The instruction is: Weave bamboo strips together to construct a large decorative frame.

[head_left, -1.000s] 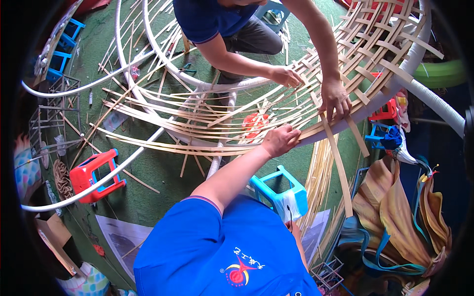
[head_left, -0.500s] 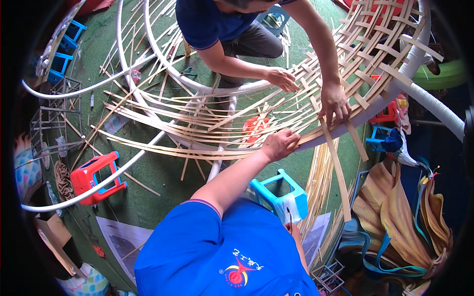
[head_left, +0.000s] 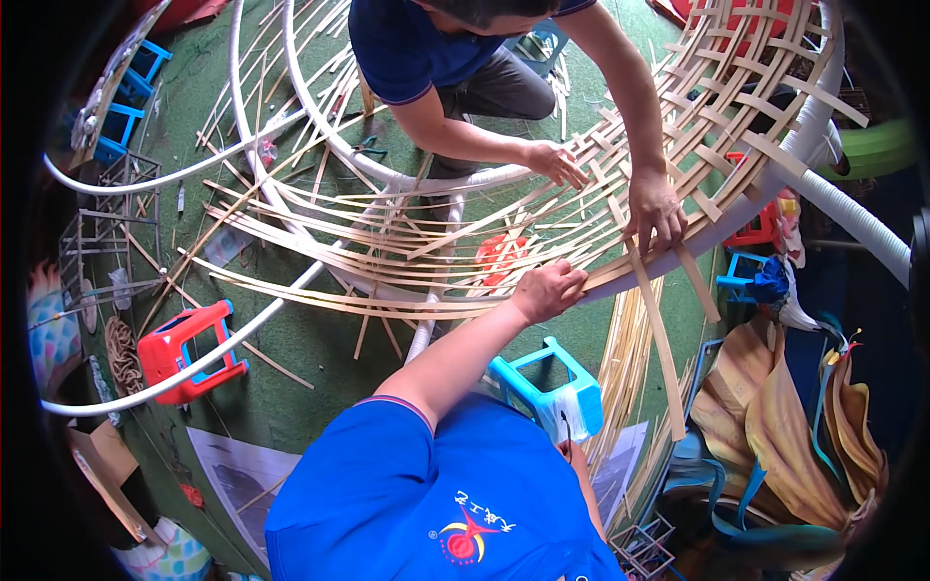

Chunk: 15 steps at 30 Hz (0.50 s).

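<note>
A big round frame of white tubing (head_left: 291, 116) is lying across the green floor (head_left: 291, 358), and a weave of pale bamboo strips (head_left: 407, 261) is spreading over it, growing dense and latticed toward the frame's far right rim (head_left: 823, 116). Long loose strips are fanning out leftward from the weave, crossing the tubes.

The person in the blue shirt (head_left: 426, 494) is reaching forward with one arm only. From this view I cannot tell for certain which arm it is; it is reading as the left hand (head_left: 548, 290), and its grip is clenching down on a bundle of strips right at the near edge of the weave, where they are meeting the white rim. The strips are running under the fingers and out both ways, left along the floor and right up into the lattice. The other hand is not showing.

A co-worker in a dark blue shirt (head_left: 417, 48) is crouching opposite, pressing one hand (head_left: 557, 163) and another hand (head_left: 655, 208) flat on the lattice, just beyond the clenched grip.

A light blue plastic stool (head_left: 547, 392) is standing just beside the reaching arm. A red stool (head_left: 184, 351) is sitting well apart, near the frame's left rim.
</note>
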{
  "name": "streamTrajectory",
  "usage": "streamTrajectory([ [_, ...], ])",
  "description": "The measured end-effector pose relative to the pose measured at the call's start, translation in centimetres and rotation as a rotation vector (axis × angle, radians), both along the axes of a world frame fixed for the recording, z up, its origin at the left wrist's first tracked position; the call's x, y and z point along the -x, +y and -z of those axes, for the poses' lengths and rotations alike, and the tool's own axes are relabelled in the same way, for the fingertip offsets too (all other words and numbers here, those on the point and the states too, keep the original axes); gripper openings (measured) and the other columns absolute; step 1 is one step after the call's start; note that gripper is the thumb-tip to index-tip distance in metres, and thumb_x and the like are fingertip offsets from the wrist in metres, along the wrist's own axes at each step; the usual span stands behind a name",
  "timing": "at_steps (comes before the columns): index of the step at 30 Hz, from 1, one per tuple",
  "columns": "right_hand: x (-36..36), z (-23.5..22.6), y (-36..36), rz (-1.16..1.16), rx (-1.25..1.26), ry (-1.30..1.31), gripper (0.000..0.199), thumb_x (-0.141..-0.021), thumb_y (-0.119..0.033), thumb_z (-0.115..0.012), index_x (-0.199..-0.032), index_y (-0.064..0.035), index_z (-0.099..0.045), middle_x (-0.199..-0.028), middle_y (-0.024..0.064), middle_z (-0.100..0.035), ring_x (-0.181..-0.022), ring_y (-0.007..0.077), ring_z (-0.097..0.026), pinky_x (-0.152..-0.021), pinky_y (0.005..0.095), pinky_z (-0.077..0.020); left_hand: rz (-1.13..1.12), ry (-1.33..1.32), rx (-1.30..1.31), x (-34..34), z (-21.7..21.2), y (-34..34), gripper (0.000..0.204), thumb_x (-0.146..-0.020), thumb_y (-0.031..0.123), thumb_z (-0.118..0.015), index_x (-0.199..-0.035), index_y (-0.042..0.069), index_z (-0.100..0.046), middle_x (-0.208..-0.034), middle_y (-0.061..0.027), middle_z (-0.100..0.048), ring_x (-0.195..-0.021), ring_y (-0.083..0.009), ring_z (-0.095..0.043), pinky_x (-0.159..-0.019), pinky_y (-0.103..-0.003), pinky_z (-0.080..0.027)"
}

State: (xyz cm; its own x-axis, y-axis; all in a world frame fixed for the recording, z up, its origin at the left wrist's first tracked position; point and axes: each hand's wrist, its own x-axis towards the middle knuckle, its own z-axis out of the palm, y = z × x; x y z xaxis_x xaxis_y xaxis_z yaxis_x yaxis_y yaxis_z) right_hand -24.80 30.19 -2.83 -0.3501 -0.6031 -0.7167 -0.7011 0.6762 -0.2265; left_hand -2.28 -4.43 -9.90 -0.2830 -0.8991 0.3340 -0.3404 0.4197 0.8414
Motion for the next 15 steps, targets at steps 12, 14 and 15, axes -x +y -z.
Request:
streamTrajectory([
  [12, -0.4, -0.9, -0.7, -0.016, -0.016, 0.019, 0.045, -0.089, -0.045, -0.074, -0.089, -0.0006, -0.065, -0.082, 0.0242, -0.067, -0.082, 0.0406, -0.068, -0.071, 0.0469, -0.0503, -0.022, 0.013, 0.064, 0.2, 0.3, 0.0, 0.025, -0.092, 0.031, -0.072, -0.112, 0.017, -0.064, -0.086, -0.0077, -0.059, -0.072, -0.0311, -0.066, -0.058, -0.044, -0.054],
  [14, -0.7, -1.3, -0.9, -0.009, -0.009, 0.001, 0.046, -0.089, -0.046, -0.073, -0.089, -0.0006, -0.065, -0.082, 0.0241, -0.067, -0.082, 0.0404, -0.068, -0.071, 0.0471, -0.0503, -0.029, 0.005, 0.071, 0.2, 0.3, 0.1, 0.026, -0.092, 0.032, -0.072, -0.112, 0.017, -0.064, -0.087, -0.0075, -0.059, -0.072, -0.0306, -0.067, -0.057, -0.043, -0.054],
  [15, -0.7, -1.3, -0.8, 0.000, 0.000, -0.015, 0.046, -0.089, -0.046, -0.073, -0.089, -0.0006, -0.065, -0.082, 0.0240, -0.067, -0.082, 0.0402, -0.068, -0.071, 0.0472, -0.0503, -0.035, -0.001, 0.080, 0.3, 0.2, 0.1, 0.027, -0.092, 0.032, -0.072, -0.113, 0.017, -0.065, -0.087, -0.0074, -0.059, -0.072, -0.0302, -0.067, -0.056, -0.043, -0.054],
])
